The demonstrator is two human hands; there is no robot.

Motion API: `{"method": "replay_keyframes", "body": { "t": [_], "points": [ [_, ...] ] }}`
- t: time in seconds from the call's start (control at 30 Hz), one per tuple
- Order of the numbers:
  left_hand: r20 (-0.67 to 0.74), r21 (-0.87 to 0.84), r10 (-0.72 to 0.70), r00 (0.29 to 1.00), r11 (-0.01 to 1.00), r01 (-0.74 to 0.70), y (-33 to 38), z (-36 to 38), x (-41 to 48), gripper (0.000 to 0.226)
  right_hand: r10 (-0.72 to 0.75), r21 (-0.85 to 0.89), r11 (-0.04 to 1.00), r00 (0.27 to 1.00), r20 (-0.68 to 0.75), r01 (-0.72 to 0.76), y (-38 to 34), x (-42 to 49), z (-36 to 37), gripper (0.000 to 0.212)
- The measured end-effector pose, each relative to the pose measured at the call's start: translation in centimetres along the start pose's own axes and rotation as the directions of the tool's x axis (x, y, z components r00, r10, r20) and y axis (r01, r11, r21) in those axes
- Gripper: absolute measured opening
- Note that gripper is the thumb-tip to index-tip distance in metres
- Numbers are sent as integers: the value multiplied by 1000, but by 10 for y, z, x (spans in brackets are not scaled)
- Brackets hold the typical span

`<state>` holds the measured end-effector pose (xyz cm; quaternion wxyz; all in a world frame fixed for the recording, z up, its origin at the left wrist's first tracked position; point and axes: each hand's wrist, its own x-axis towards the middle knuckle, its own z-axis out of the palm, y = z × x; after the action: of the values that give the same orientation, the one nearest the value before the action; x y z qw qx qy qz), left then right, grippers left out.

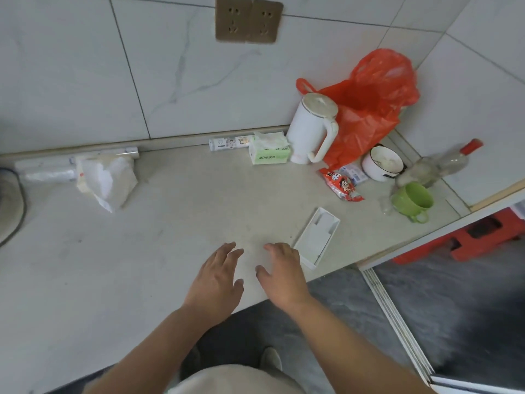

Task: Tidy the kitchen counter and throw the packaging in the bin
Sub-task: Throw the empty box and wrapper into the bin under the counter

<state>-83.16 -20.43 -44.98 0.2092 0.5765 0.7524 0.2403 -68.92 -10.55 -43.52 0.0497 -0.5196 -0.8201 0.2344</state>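
Hovering low over the near part of the pale stone counter (170, 223), the left hand (217, 277) and right hand (284, 273) hold nothing. The left fingers (227, 249) are straight and spread wide. The right fingers are loosely curved and empty, just beside the shallow white open cardboard box (316, 237); contact cannot be confirmed.

Position: the box lies flat, open face up, to the right of the right hand and close to the near edge of the counter. Its long axis runs near to far, with the far end leaning right. The near end points toward the counter edge. A white insert sits inside it.

Hazards, as judged:
- A sideways nudge from the right hand would likely slide the light box toward the near edge and onto the floor.
- Lifting by one thin wall could flex it and tip the insert out.
- The red printed snack wrapper (341, 184) lies farther right, near the green plastic mug (413, 199). A fast reach for it could upset the mug.
- The crumpled white paper bag (106, 177) is well apart at far left and could be overlooked.
- No bin is in view, so the route to it is unknown.
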Motion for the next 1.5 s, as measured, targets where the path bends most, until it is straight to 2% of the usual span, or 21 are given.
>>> {"method": "replay_keyframes", "body": {
  "t": [0.33,0.5,0.7,0.97,1.13,1.3,1.5],
  "points": [
    [47,70,-45,998,997,42,110,86,23,63,33,65,997,999,11,-33,148,-15,-45,43],
    [70,128,-57,996,991,47,148,114,34,64,91,108,990,996,13,-92,204,-23,-66,46],
    [76,176,-99,992,981,85,150,127,51,63,130,115,984,990,47,-135,225,-25,-66,43],
    [101,183,-32,994,983,13,136,150,83,61,189,-5,982,978,89,-189,223,-19,-83,50],
    [124,198,-16,992,980,-9,132,159,86,62,115,-159,983,988,104,-98,215,5,-99,47],
    [147,212,4,989,977,-35,127,167,87,61,-37,-309,947,983,178,92,207,39,-103,51],
    [40,208,-87,995,975,77,127,175,94,65,-323,-446,786,899,295,429,207,99,-97,69]
  ]
}}
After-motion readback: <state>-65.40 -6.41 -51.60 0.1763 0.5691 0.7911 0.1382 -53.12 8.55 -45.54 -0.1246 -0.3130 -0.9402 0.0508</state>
